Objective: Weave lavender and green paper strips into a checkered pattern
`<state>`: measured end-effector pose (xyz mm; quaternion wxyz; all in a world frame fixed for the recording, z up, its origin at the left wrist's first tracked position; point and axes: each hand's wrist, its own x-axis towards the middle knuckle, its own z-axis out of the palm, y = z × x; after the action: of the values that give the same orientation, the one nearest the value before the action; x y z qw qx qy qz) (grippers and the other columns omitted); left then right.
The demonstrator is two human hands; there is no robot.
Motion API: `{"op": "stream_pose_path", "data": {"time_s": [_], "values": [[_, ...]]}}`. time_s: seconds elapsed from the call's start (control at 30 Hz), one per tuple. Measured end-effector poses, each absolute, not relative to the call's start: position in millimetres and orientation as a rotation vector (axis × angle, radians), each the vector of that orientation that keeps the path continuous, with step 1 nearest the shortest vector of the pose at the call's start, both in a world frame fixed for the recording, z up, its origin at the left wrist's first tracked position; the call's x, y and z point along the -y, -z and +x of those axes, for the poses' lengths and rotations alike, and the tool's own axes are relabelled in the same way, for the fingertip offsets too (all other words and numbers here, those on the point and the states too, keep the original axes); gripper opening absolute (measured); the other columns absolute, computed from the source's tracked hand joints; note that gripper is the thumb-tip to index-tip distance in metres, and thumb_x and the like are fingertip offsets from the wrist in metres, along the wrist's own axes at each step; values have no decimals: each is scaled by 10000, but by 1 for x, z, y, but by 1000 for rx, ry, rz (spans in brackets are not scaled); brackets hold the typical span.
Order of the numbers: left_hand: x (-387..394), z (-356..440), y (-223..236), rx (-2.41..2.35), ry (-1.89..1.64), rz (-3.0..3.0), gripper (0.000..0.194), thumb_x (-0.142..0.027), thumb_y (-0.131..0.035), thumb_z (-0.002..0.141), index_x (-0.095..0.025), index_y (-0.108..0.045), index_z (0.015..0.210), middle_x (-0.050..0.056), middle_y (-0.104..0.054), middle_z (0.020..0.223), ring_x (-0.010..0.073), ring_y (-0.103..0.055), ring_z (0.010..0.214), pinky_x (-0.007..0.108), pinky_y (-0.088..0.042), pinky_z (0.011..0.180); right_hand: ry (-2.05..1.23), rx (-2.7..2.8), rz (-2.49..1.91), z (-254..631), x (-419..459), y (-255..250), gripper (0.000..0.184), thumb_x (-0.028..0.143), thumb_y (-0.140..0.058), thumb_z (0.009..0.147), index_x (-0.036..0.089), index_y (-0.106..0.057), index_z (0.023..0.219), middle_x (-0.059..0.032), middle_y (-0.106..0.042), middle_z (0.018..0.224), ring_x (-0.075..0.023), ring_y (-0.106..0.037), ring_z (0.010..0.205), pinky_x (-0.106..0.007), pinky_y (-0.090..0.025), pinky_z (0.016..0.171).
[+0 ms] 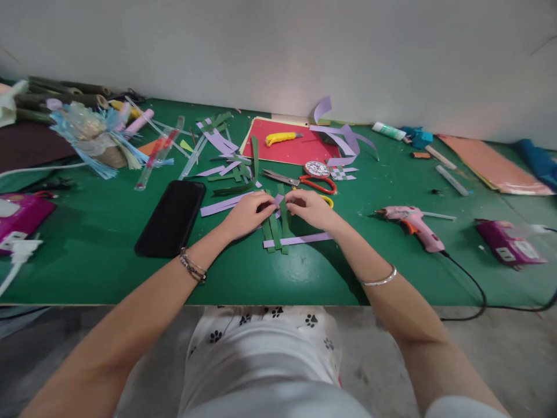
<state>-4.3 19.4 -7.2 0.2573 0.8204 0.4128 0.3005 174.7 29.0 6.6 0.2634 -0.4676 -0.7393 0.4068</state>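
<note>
Both hands work at the near middle of the table over several green paper strips (273,233) standing side by side. A purple paper strip (304,238) crosses them near their lower ends. My left hand (250,215) is closed in a pinch at the upper part, on the end of a short purple paper strip (278,199). My right hand (311,209) pinches the upper part of a green paper strip (284,216) just beside it. Its fingertips are partly hidden. More purple strips (224,204) lie left of the weave, partly behind my left hand.
Orange-handled scissors (319,184) and yellow handles (327,201) lie just beyond my hands. A black phone (171,217) is at left, a pink glue gun (411,223) with a cord at right. Behind are red paper (278,152), a yellow cutter (281,138) and woven strip pieces (343,173).
</note>
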Motion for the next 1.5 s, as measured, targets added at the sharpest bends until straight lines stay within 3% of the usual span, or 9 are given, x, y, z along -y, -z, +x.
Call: {"op": "stream_pose_path", "data": {"time_s": [0.47, 0.73, 1.0, 1.2, 1.5], "values": [[-18, -4, 6, -1175, -872, 2111, 221, -247, -442, 814, -165, -476, 612, -28, -419, 621, 111, -426, 588, 228, -336, 575, -1026, 2130, -1247, 178, -31, -2, 109, 126, -492, 718, 162, -588, 682, 20, -526, 652, -94, -510, 610, -246, -408, 618], [-19, -4, 5, -1214, -883, 2145, 229, -246, -455, 809, -171, -454, 593, -14, -464, 649, 125, -458, 630, 243, -369, 618, -1085, 2064, -1287, 175, -26, -8, 197, 229, -455, 782, 163, -559, 629, 12, -523, 622, -103, -520, 596, -258, -408, 625], [-19, -5, 5, -1223, -841, 2110, 195, -259, -444, 799, -164, -526, 650, 2, -544, 700, 143, -503, 701, 251, -378, 654, -976, 2085, -1257, 173, -24, -10, 94, 241, -542, 699, 164, -531, 647, 26, -487, 626, -90, -429, 582, -238, -333, 560], [-18, -4, 4, -1221, -844, 2094, 199, -261, -446, 790, -158, -525, 639, -7, -524, 670, 128, -484, 648, 243, -366, 621, -981, 2062, -1268, 171, -23, -10, 176, 266, -542, 689, 173, -447, 574, 56, -384, 553, -73, -347, 533, -230, -277, 521], [-18, -4, 6, -1215, -832, 2103, 201, -279, -446, 784, -156, -540, 657, -1, -519, 672, 131, -490, 639, 248, -364, 601, -1055, 2011, -1270, 171, -23, -9, 157, 279, -516, 680, 178, -443, 584, 59, -379, 540, -74, -336, 522, -230, -269, 510]]}}
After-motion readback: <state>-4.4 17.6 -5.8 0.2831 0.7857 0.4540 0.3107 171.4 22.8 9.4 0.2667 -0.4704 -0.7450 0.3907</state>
